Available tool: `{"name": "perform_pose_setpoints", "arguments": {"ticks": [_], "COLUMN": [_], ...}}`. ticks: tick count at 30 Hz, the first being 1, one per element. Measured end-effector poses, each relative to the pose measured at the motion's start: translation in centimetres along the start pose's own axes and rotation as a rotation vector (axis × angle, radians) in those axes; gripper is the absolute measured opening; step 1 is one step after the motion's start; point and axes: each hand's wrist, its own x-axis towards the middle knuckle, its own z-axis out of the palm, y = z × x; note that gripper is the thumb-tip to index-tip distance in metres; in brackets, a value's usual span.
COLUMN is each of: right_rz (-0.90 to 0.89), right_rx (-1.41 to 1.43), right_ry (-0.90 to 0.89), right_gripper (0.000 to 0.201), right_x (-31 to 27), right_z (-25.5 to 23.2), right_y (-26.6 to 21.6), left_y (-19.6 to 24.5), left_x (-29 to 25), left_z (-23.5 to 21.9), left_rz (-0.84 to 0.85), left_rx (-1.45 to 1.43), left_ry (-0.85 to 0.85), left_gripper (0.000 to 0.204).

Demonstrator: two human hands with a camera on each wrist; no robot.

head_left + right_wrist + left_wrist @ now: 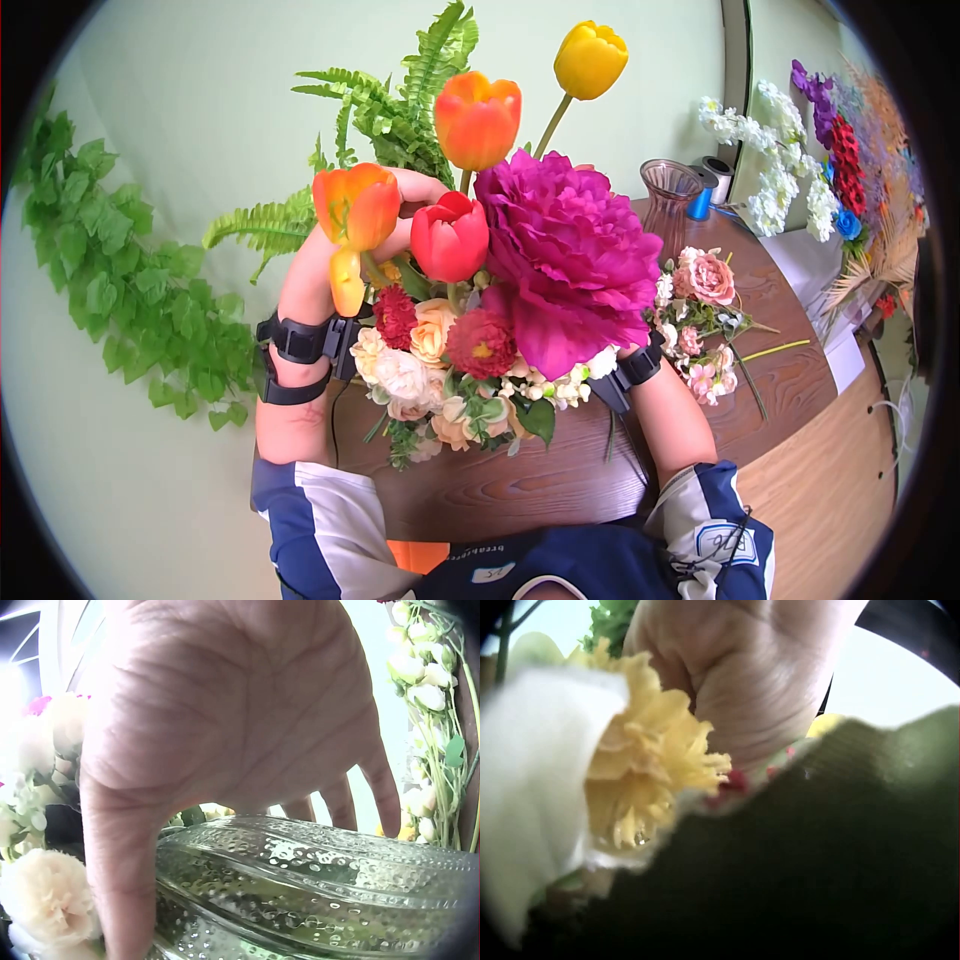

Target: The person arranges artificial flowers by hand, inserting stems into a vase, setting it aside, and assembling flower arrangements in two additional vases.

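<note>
In the head view, my left hand [415, 195] reaches in behind an orange tulip [354, 208] and a red tulip [449, 237]; its fingertips are hidden. The left wrist view shows part of that hand [742, 675] beside a yellow ruffled flower [649, 750]. Lower down, my right hand [232, 712] holds the ribbed, bubbled glass vase [315, 877], thumb on one side and fingers on the other. From the head, the big magenta flower [570, 250] hides this hand. Another orange tulip [478, 120] and a yellow tulip [590, 60] stand tallest in the arrangement.
Loose pink flowers [705, 278] lie on the wooden table [790, 340] at the right. Behind them stand an empty glass vase [670, 180] and a blue spool [701, 195]. Hanging ivy [110, 270] is at the left; more flowers fill the far right.
</note>
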Motion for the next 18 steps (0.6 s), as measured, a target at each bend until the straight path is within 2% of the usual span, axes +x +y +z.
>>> {"name": "perform_pose_setpoints", "arguments": {"ticks": [2, 3, 5, 6, 8, 9, 11, 13, 15, 18], "right_rz": [0.027, 0.04, 0.067, 0.081, 0.107, 0.121, 0.146, 0.167, 0.192, 0.238], "right_rx": [-0.113, -0.17, -0.283, -0.34, -0.452, -0.507, -0.619, -0.73, -0.839, -1.009], "right_ry": [-0.028, -0.04, -0.067, -0.08, -0.108, -0.125, -0.154, -0.18, -0.206, -0.261], "right_gripper": [0.049, 0.048, 0.048, 0.048, 0.047, 0.047, 0.046, 0.046, 0.046, 0.045], "right_x": [-2.0, -3.2, -4.9, -5.6, -7.2, -7.5, -9.1, -10.9, -11.3, -12.6], "right_z": [1.2, 1.9, 2.9, 3.5, 4.7, 5.4, 7.2, 9.1, 10.7, 13.1], "right_y": [-0.6, -0.5, -1.5, -1.8, -2.5, -2.5, -2.8, -2.7, -3.1, -3.9], "left_y": [1.3, 1.6, 2.0, 2.2, 2.7, 3.2, 4.2, 4.6, 4.2, 2.2], "left_x": [-0.3, -0.4, -0.8, -1.1, -2.2, -3.4, -6.1, -7.9, -10.2, -11.8], "left_z": [0.1, 0.0, -0.2, -0.5, -1.1, -1.5, -1.6, -0.3, 0.8, 4.8], "left_rz": [-0.112, -0.113, -0.226, -0.227, -0.012, -0.014, 0.072, 0.164, 0.238, 0.308], "left_rx": [-0.043, -0.044, -0.083, -0.084, -0.192, -0.191, -0.033, -0.006, 0.002, 0.021], "left_ry": [-0.003, -0.002, 0.119, 0.12, 0.183, 0.187, 0.627, 0.898, 1.003, 1.189], "left_gripper": [0.024, 0.024, 0.024, 0.024, 0.024, 0.024, 0.025, 0.023, 0.023, 0.027]}}
